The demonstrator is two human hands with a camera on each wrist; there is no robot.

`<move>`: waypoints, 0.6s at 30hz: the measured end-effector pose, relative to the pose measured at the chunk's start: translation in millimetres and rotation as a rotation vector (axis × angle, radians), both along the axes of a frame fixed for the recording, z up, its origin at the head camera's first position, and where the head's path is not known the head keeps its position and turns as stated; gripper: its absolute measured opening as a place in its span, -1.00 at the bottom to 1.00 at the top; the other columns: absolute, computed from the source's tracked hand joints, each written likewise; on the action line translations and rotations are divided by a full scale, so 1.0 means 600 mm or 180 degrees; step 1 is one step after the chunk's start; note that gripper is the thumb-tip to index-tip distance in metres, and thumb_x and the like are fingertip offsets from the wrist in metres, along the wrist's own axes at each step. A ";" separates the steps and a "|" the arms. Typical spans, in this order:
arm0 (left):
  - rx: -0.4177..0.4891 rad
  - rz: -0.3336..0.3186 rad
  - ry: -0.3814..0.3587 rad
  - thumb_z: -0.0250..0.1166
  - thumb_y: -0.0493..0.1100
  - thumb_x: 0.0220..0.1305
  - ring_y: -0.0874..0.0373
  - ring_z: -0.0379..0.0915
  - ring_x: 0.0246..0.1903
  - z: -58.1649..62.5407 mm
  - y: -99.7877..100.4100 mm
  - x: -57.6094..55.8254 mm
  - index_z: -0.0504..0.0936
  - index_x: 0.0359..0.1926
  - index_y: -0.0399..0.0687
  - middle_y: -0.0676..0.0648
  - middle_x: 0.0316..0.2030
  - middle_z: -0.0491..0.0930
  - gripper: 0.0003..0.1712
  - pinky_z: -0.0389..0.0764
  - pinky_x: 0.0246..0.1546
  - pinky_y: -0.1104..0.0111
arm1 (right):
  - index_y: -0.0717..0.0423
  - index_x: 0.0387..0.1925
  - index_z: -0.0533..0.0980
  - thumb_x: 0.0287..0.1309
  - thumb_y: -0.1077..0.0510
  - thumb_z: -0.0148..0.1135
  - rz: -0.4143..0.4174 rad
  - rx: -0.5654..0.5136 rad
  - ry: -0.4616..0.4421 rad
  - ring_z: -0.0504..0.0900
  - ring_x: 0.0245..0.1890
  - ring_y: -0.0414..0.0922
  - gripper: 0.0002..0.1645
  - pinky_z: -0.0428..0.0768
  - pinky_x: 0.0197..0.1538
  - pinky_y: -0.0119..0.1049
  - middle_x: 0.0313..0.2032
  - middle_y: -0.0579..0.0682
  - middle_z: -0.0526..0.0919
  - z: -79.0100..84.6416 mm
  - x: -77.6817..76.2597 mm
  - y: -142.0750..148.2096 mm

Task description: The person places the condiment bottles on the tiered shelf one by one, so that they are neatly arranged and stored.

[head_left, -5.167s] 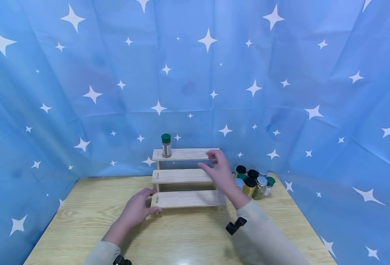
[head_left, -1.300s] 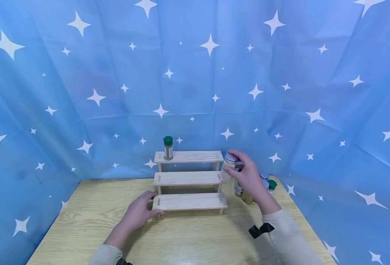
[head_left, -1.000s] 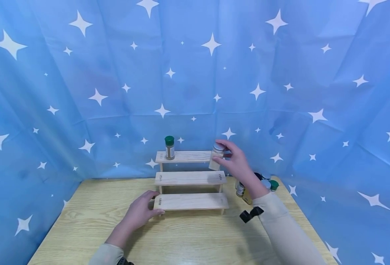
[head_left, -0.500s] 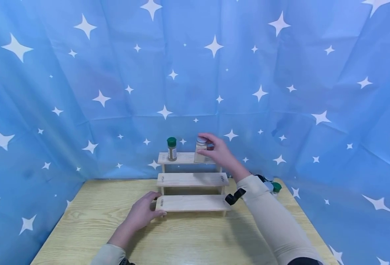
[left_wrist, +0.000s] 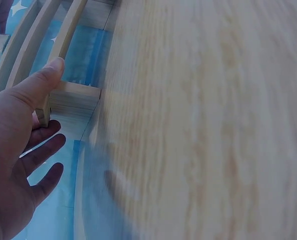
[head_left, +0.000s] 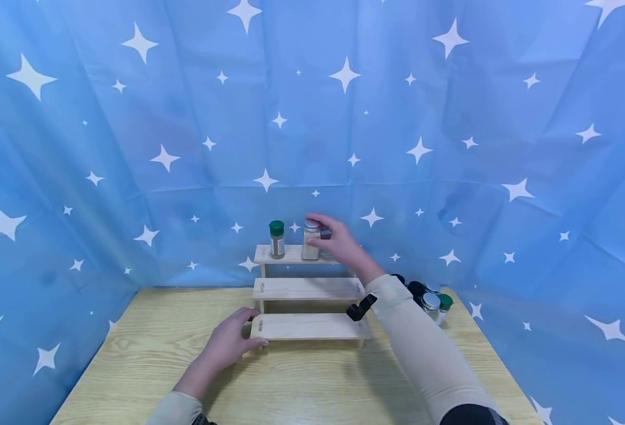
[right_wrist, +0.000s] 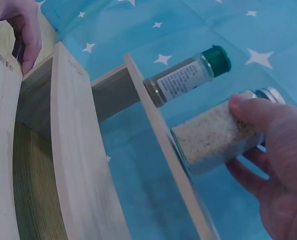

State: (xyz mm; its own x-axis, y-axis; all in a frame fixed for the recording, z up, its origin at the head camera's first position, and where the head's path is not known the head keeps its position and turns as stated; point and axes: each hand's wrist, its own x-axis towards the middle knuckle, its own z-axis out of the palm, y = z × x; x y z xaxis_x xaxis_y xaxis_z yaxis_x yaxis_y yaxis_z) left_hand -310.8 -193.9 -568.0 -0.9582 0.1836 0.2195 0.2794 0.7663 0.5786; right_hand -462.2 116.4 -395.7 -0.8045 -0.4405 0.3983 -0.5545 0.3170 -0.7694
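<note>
A three-tier wooden spice rack (head_left: 307, 288) stands on the table. My right hand (head_left: 341, 242) grips a silver-lidded spice jar (head_left: 310, 247) with pale, grainy contents, its thumb on the near side. The jar stands upright on the top tier, its base at the board in the right wrist view. Just left of it, with a small gap, is a green-lidded spice jar (right_wrist: 181, 80) with a white label. My left hand (left_wrist: 18, 135) pinches the left end of the lowest tier between thumb and forefinger, and its other fingers extend past the board.
Several more spice jars (head_left: 431, 302) with black, silver and green lids cluster on the table right of the rack, partly hidden by the right sleeve. A blue starry curtain (head_left: 312, 118) hangs close behind the rack. Wooden tabletop (head_left: 301, 383) lies in front.
My right hand has lifted the silver-lidded jar from beside the rack and carried it left onto the top tier, near the green-lidded jar. My left hand stays at the rack's left end.
</note>
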 end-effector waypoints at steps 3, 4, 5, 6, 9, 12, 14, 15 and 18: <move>0.0020 -0.0006 -0.0016 0.73 0.17 0.16 -0.16 0.60 0.32 0.001 0.002 0.001 0.63 0.42 -0.07 -0.09 0.33 0.66 -0.10 0.65 0.34 -0.12 | -0.01 0.57 0.50 0.43 0.20 0.53 -0.0066 -0.0025 -0.0024 0.64 0.23 0.07 -0.24 0.69 0.32 0.09 0.41 0.04 0.60 -0.006 -0.002 -0.002; 0.0024 -0.0004 -0.0026 0.73 0.16 0.16 -0.15 0.60 0.32 0.002 0.002 0.002 0.63 0.42 -0.07 -0.08 0.33 0.66 -0.11 0.65 0.34 -0.12 | -0.01 0.57 0.50 0.43 0.20 0.53 -0.0081 -0.0030 -0.0023 0.63 0.24 0.07 -0.24 0.68 0.33 0.10 0.43 0.04 0.59 -0.007 -0.002 -0.003; 0.0022 -0.0005 -0.0039 0.73 0.16 0.16 -0.16 0.60 0.32 0.003 0.002 0.002 0.63 0.42 -0.07 -0.08 0.33 0.66 -0.11 0.65 0.33 -0.12 | -0.02 0.58 0.49 0.44 0.20 0.52 -0.0087 -0.0040 -0.0028 0.61 0.26 0.08 -0.24 0.67 0.35 0.11 0.44 0.03 0.58 -0.009 -0.002 -0.003; 0.0021 -0.0005 -0.0047 0.73 0.16 0.17 -0.16 0.60 0.32 0.003 0.002 0.002 0.63 0.43 -0.07 -0.08 0.33 0.66 -0.11 0.65 0.33 -0.12 | -0.03 0.58 0.48 0.44 0.19 0.52 -0.0090 -0.0055 -0.0041 0.61 0.27 0.07 -0.24 0.66 0.35 0.11 0.45 0.02 0.56 -0.010 -0.002 -0.003; 0.0012 0.0005 -0.0047 0.72 0.16 0.17 -0.16 0.60 0.32 0.004 0.002 0.002 0.62 0.44 -0.06 -0.08 0.34 0.65 -0.10 0.65 0.34 -0.12 | -0.05 0.60 0.46 0.46 0.17 0.51 -0.0079 -0.0075 -0.0046 0.59 0.29 0.08 -0.23 0.65 0.37 0.13 0.47 0.02 0.54 -0.013 -0.003 -0.001; 0.0014 0.0010 -0.0046 0.72 0.15 0.17 -0.16 0.59 0.33 0.004 0.002 0.001 0.61 0.46 -0.07 -0.09 0.36 0.64 -0.09 0.64 0.35 -0.13 | -0.07 0.61 0.44 0.46 0.17 0.51 -0.0065 -0.0086 -0.0063 0.60 0.29 0.09 -0.21 0.65 0.37 0.13 0.46 0.03 0.54 -0.014 -0.005 -0.001; 0.0022 0.0009 -0.0058 0.72 0.16 0.18 -0.16 0.59 0.33 0.004 0.002 0.002 0.61 0.46 -0.07 -0.08 0.36 0.64 -0.09 0.64 0.35 -0.12 | -0.06 0.63 0.42 0.46 0.19 0.51 -0.0055 -0.0075 -0.0047 0.59 0.31 0.11 -0.19 0.63 0.40 0.13 0.47 0.05 0.53 -0.015 -0.006 -0.001; 0.0018 0.0007 -0.0066 0.71 0.16 0.18 -0.15 0.60 0.33 0.004 0.002 0.002 0.61 0.46 -0.07 -0.08 0.35 0.64 -0.09 0.65 0.34 -0.12 | -0.04 0.64 0.40 0.45 0.19 0.51 -0.0049 -0.0066 -0.0034 0.59 0.33 0.13 -0.16 0.61 0.42 0.14 0.48 0.07 0.52 -0.015 -0.006 -0.001; 0.0014 0.0010 -0.0098 0.71 0.17 0.19 -0.14 0.60 0.32 0.004 0.001 0.002 0.61 0.45 -0.06 -0.07 0.35 0.64 -0.10 0.66 0.32 -0.11 | -0.03 0.70 0.30 0.41 0.18 0.55 -0.0094 -0.0032 -0.0019 0.54 0.40 0.18 -0.04 0.55 0.49 0.18 0.49 0.12 0.51 -0.017 -0.005 0.000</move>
State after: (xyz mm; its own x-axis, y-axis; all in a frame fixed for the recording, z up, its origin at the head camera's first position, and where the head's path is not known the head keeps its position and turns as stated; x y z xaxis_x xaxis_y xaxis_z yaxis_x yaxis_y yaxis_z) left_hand -309.6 -193.1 -565.8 -0.9651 0.1796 0.1905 0.2588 0.7646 0.5902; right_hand -465.1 116.2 -405.9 -0.8194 -0.4126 0.3978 -0.5405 0.3253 -0.7759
